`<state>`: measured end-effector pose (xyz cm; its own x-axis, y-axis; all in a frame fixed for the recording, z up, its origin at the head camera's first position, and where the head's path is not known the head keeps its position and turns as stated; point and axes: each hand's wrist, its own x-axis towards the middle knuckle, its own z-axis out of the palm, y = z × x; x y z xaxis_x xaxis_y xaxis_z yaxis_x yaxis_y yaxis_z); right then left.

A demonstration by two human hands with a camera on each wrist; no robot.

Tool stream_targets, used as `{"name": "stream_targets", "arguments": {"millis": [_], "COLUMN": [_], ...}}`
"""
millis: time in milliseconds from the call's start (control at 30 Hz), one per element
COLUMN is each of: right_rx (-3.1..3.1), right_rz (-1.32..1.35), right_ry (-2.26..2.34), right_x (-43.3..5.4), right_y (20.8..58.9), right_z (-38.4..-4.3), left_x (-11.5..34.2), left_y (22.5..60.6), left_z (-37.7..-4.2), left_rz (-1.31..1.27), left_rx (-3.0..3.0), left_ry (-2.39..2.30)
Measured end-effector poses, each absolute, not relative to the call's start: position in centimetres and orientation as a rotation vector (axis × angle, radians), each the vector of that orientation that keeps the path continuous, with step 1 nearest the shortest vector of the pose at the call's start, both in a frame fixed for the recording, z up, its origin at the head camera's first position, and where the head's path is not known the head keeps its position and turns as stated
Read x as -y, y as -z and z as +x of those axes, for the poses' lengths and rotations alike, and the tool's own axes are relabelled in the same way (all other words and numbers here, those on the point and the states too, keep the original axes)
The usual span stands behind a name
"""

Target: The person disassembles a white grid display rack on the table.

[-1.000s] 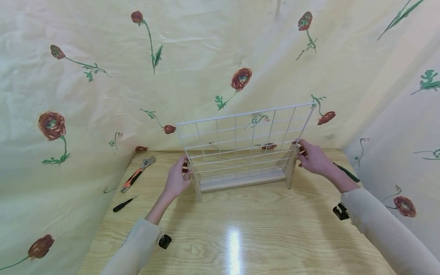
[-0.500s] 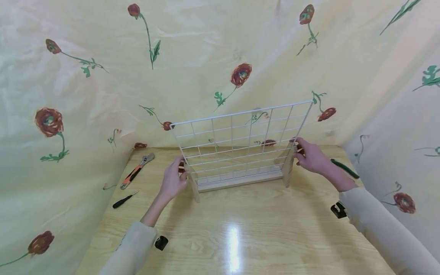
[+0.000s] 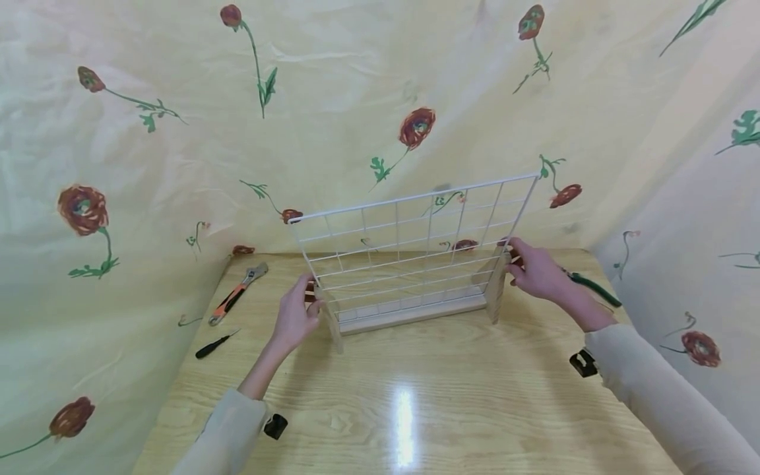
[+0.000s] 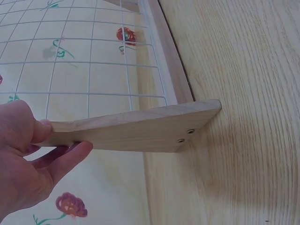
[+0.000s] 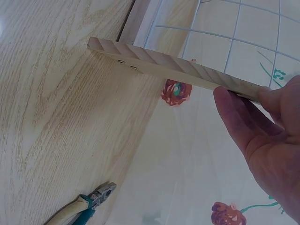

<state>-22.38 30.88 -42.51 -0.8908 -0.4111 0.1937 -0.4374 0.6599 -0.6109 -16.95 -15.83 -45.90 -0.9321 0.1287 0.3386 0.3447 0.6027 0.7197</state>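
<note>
A wooden rack stands upright on the table, with a white wire grid (image 3: 396, 200) rising from its bottom board (image 3: 415, 315). My left hand (image 3: 295, 318) holds the upper part of the left side panel (image 3: 332, 322) between thumb and fingers. In the left wrist view, two screw heads (image 4: 186, 136) show low on that panel's outer face (image 4: 131, 133). At the other end, my right hand (image 3: 536, 272) grips the top of the right side panel (image 3: 496, 293), its thumb and fingers on either side of the wood (image 5: 164, 63).
An adjustable wrench (image 3: 237, 293) and a black-handled screwdriver (image 3: 214, 346) lie on the table at the left. Green-handled pliers (image 3: 594, 288) lie behind my right forearm. A flowered cloth (image 3: 344, 145) hangs behind the table (image 3: 463, 396) and along its sides.
The left end of the rack has shifted slightly left and toward me, the left hand going with it. The right hand keeps its hold nearly in place. The head view has tilted slightly.
</note>
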Motion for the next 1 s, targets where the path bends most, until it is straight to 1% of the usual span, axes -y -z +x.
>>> {"name": "stream_targets", "arguments": {"millis": [1000], "right_rx": [2.839], "right_rz": [0.804], "right_ry": [-1.016], "right_x": [-29.5], "right_y": [42.8], "right_z": [-22.0], "left_x": [17.4], "left_y": [46.2], "left_z": [-14.0], "left_rz": [-0.364], "left_rx": [2.560], "left_ry": [1.178]}}
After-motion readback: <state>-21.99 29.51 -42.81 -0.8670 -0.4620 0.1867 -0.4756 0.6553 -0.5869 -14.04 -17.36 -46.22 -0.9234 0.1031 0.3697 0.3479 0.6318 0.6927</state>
